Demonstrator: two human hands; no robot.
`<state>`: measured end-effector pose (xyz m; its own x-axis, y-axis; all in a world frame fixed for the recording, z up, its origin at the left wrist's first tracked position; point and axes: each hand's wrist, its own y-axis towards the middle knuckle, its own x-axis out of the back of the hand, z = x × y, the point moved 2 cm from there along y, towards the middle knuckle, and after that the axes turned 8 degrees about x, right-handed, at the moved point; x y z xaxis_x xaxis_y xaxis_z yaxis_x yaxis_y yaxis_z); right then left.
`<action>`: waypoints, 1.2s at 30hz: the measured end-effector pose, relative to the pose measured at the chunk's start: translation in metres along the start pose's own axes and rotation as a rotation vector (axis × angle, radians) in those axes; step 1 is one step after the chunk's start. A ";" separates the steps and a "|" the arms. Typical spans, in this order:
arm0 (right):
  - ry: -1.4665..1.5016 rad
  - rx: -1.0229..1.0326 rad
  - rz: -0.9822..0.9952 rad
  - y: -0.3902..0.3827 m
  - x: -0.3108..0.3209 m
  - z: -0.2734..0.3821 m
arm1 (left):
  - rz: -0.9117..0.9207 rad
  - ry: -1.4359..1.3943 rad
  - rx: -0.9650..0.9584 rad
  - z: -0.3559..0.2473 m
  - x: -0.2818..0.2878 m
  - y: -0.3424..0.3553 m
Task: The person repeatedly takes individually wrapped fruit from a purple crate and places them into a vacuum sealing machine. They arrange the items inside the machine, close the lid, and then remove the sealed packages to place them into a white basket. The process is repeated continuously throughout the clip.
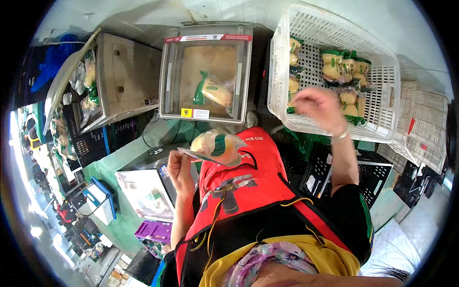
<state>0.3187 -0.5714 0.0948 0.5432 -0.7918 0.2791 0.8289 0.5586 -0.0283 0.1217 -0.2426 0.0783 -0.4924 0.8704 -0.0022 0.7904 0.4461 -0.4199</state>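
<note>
My left hand (180, 168) is closed on the flat edge of a clear plastic food bag (217, 146). The bag holds a pale, rounded food item, has a green band, and hangs in front of my red apron (244, 174). Above the near left side of a white plastic crate (334, 129), my right hand (321, 107) is blurred, its fingers loosely apart and nothing visible in them. Several similar packs (342, 64) with green ends lie in the crate. Another green-ended pack (216, 92) lies under the clear lid of a box-shaped machine (248, 71) straight ahead.
At the left stands a metal machine (126, 71) with its lid raised and bags beside it. Stacked white crates (423, 119) are at the right. Black crates (375, 174), a purple crate (153, 230) and a blue-edged white box (98, 198) sit lower around me.
</note>
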 end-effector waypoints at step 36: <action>0.192 0.658 -0.039 0.045 -0.427 0.219 | -0.146 -0.772 -0.486 0.000 0.281 -0.043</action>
<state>0.0953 -0.1540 0.1841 0.5791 -0.8102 0.0912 0.6276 0.5144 0.5843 -0.0504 -0.0174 0.0962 -0.5674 0.4959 -0.6574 0.6815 0.7309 -0.0370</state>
